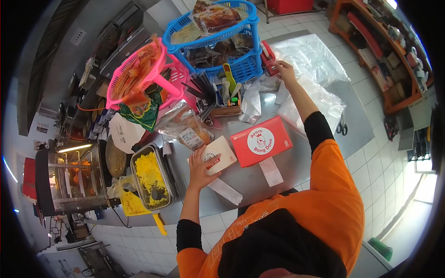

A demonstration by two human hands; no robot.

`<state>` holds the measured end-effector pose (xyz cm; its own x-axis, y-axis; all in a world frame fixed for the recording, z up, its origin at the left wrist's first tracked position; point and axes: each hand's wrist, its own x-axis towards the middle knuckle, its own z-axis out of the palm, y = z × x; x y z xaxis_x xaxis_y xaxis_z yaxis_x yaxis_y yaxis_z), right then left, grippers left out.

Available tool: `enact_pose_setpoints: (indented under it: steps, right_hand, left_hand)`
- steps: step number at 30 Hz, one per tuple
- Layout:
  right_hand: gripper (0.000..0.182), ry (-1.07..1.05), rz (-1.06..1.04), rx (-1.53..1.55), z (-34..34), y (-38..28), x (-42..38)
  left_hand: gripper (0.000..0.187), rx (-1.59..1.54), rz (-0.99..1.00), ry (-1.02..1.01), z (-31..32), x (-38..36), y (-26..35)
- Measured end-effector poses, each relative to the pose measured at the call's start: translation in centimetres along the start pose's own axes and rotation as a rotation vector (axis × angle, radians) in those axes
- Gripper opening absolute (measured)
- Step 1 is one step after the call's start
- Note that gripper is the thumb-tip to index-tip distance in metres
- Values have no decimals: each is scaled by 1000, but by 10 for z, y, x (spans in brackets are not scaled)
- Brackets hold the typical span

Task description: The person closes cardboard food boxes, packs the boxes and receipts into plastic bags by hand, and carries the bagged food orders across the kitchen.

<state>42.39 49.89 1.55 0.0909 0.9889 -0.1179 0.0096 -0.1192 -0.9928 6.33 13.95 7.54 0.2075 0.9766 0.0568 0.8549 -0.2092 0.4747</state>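
Note:
My left hand (200, 170) rests on a small white food box (221, 157) with a printed label, its fingers along the top and left side. Right beside that stands a red food box (261, 142) printed "Ayam Bang Dava". Paper slips stick out from below both boxes, a white slip (270, 171) under the red one. My right hand (284, 73) is stretched far across the table, fingers pinched together at a red holder (267, 56) that looks like a tape dispenser. What the pinch holds is too small to make out. Clear plastic bags (308, 65) lie next to that hand.
A blue tiered basket (252, 41) and a pink basket (160, 69) hold packaged food. Nearer are a pen box (227, 111), a bagged item (187, 132), and a metal tray (172, 197) of yellow food. Scissors (341, 127) lie at the right; a glass display warmer (76, 178) stands left.

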Motion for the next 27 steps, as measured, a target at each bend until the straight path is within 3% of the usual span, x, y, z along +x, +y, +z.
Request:
enact_pose_setpoints:
  steps: [3,6,8,9,12,14,16,18,19,20,21,22,24,27]
  right_hand:
    - [20,146,-120,-1,2,9,-33]
    - [18,217,42,-37,5,20,-27]
    - [23,320,0,-343,7,31,-7]
    - [19,395,-177,-595,9,34,-8]
    - [20,350,20,-336,11,18,-26]
    - [23,477,-303,-454,10,1,-54]
    - [24,387,-530,-363,0,-38,-117]
    - [14,247,-394,-113,12,-98,-225]
    - [7,186,-386,-181,20,-106,-275]
    - [4,60,-445,-95,34,-99,-318]
    - [6,-155,-642,-63,54,-87,-355]
    - [8,-334,-457,-109,74,-80,-391]
    - [12,-496,-123,-89,117,-42,-423]
    - [19,-288,-11,-57,162,28,-414]
  left_hand:
    - [70,2,-14,-8,-1,3,-2]
    - [69,-10,15,-13,1,-6,-12]
    - [69,-13,52,-2,6,1,-16]
    - [69,2,53,-5,6,0,-17]
    - [68,43,67,-8,9,-4,-20]
    - [67,17,76,11,9,-6,-19]
    - [66,15,66,22,7,-7,-15]
    - [66,29,66,28,7,-8,-16]
    - [66,34,91,41,9,-7,-20]
    - [65,22,108,63,11,-6,-21]
    - [65,12,122,81,12,-8,-21]
    - [65,4,140,98,11,-9,-22]
    - [68,20,133,67,10,-9,-24]
    - [79,-2,166,70,14,-11,-33]
